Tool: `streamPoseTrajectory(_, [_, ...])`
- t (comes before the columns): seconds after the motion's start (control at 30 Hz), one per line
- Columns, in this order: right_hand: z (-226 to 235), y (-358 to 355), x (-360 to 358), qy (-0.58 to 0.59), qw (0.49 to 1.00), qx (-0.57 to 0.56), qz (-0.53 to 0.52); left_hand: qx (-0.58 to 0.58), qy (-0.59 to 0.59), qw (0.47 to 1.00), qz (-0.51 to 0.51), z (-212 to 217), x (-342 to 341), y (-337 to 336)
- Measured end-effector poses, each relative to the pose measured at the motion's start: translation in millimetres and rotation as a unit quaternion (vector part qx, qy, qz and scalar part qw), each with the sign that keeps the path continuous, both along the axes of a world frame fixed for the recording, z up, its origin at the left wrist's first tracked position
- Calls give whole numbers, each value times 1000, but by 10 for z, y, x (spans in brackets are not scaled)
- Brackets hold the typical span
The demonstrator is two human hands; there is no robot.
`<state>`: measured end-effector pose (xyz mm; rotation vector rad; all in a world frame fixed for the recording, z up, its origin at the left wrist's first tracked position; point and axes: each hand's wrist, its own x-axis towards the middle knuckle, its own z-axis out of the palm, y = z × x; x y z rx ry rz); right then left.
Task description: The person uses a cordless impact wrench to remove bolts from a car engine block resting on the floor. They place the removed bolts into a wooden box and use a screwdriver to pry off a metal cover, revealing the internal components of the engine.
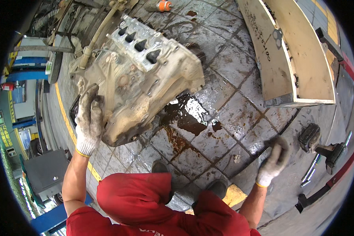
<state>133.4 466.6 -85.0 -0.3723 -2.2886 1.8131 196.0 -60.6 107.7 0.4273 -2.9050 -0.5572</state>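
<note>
Head view: engine block (139, 74) is lain tilted on wet tiled floor (224, 118), long axis up-left to lower-right, gripped at its lower-left edge by gloved left hand (88, 122); right hand (273, 161) is held curled, well apart.

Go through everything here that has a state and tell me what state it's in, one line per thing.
Engine block: tilted on the wet floor, dirty.
Left hand: gloved, gripping the block's lower edge.
Right hand: gloved, closed on a dark rag-like thing; unclear what.
Tiled floor: wet, with a brown oil puddle.
Wooden crate: open, tilted.
Orange-capped bottle: lying down.
</note>
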Motion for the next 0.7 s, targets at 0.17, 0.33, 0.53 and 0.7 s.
streamPoseTrajectory(0.17, [240, -742, -244, -80, 972, -119, 185, 39, 114, 992, 20, 57, 381, -78])
streamPoseTrajectory(0.33, [882, -1468, -694, -35, 953, 61, 293, 88, 247, 963, 67, -88, 983, -332])
streamPoseTrajectory(0.53, [1343, -2426, -1498, 139, 884, 289, 341, 126, 288, 945, 90, -374, 1514, -332])
streamPoseTrajectory(0.7, [1482, -2719, -2088, 127, 833, 390, 370, 242, 365, 888, 138, -627, 1503, -383])
